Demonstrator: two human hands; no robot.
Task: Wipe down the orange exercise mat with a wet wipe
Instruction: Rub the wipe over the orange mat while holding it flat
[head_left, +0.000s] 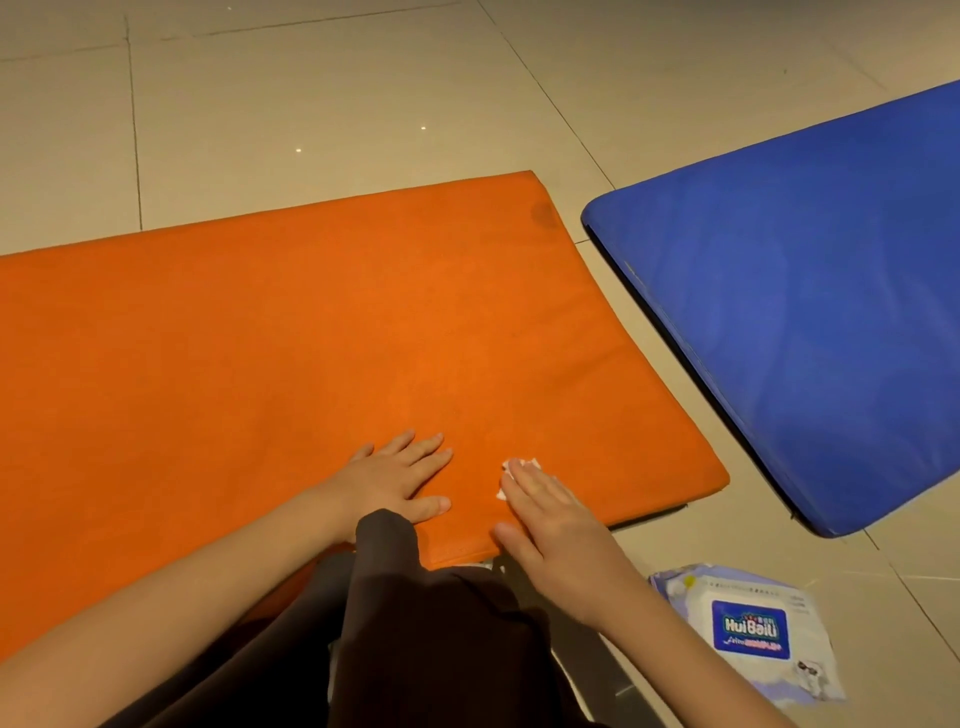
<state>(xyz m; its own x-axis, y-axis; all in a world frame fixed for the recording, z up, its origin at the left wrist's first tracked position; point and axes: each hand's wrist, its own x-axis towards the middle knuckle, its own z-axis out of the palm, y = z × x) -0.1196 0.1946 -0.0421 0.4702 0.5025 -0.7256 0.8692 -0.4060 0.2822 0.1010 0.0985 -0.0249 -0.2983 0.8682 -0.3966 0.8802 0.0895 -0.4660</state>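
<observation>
The orange exercise mat (291, 332) lies flat on the tiled floor and fills the middle and left of the view. A dark smudge shows near its far right corner. My left hand (400, 475) rests flat on the mat near its front edge, fingers straight and spread. Just to the right, my right hand (545, 519) presses a small white wet wipe (519, 464) onto the mat with flat fingers. Only the wipe's far edge and left side peek out from under the fingertips.
A blue mat (810, 312) lies on the floor to the right, a strip of tile between it and the orange one. A pack of wet wipes (753, 631) sits on the floor by my right forearm. My dark-clothed knee (415, 623) overlaps the mat's front edge.
</observation>
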